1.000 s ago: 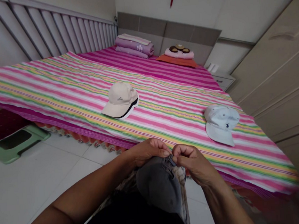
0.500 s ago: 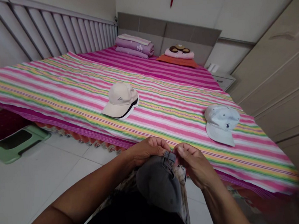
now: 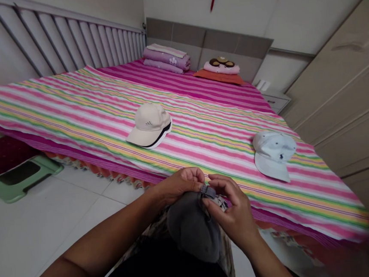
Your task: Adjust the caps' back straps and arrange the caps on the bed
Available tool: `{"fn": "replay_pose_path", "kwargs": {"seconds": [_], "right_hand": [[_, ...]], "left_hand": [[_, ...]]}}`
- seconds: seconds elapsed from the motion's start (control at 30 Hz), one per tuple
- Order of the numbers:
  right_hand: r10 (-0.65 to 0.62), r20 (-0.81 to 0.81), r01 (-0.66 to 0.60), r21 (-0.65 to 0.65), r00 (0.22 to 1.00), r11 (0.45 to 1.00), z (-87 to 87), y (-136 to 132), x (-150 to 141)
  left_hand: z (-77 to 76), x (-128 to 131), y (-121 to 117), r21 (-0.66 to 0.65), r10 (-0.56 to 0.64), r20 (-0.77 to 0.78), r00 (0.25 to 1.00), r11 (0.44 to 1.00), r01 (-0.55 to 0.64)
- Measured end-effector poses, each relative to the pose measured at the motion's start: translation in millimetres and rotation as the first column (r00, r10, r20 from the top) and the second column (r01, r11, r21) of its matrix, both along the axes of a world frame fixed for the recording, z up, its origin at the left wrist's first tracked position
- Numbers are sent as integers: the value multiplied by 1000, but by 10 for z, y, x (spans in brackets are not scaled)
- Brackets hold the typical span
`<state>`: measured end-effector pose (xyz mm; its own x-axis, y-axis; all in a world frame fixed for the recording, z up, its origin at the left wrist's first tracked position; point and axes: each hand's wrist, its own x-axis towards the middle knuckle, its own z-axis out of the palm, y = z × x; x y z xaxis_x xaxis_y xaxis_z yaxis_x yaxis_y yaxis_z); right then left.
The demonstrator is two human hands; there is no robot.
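Close to my body is a dark grey cap (image 3: 192, 228), its back strap and buckle (image 3: 207, 191) turned up toward the bed. My left hand (image 3: 185, 183) pinches the cap's edge beside the strap, fingers curled. On the other side, my right hand (image 3: 230, 203) has its thumb against the cap just below the strap, with the index finger bent above it; the fingertips are partly hidden. Further off on the bed, a cream cap (image 3: 150, 117) lies stacked over others with black and white brims. Right of it rests a pale blue cap (image 3: 274, 152).
A striped sheet (image 3: 81, 108) covers the bed before me. Folded purple bedding (image 3: 167, 59) and a pink pillow (image 3: 221, 66) lie by the headboard (image 3: 181, 29). On the tiled floor at left stands a green stool (image 3: 44, 166). A wardrobe (image 3: 345, 98) lines the right side.
My right hand has shifted from the strap's end to lower on the cap, its thumb now on the edge below the strap. The left hand keeps its pinch almost in place.
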<state>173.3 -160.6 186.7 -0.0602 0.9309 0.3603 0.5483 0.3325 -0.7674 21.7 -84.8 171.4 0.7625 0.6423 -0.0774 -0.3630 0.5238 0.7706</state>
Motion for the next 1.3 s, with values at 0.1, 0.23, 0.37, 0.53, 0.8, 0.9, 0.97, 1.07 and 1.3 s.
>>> {"fn": "replay_pose_path", "kwargs": {"seconds": [0.1,0.23,0.37,0.53,0.8,0.9,0.97,1.07,1.3], "right_hand": [[-20,124,7,109,992,994,73,-25,-48],[-34,143,20,97,989,995,89,-34,-68],[-35,180,22,76,983,997,74,-29,-63],[-42,251,11,122,967,992,97,-32,-64],[-53,283,10,152,958,988,120,-45,-59],[-44,288,7,129,957,992,127,-49,-56],[-35,287,4,106,957,994,124,-51,-51],[-55,179,58,-12,982,998,97,-45,-29],[159,-405,-366,-507,901,781,-1,3,68]], "left_hand": [[-2,-6,-7,25,-10,-5,1000,1000,10],[9,-16,-21,36,-5,-34,999,999,6],[32,-24,-27,27,5,-58,998,1000,-4],[79,-38,-39,65,-17,-97,995,998,24],[45,-47,-24,41,-24,-113,993,999,29],[40,-46,-1,41,8,-56,998,999,-5],[39,-46,12,32,8,-22,1000,999,-7],[36,-52,22,23,20,4,1000,1000,-20],[67,-104,14,37,-12,5,1000,999,12]]}}
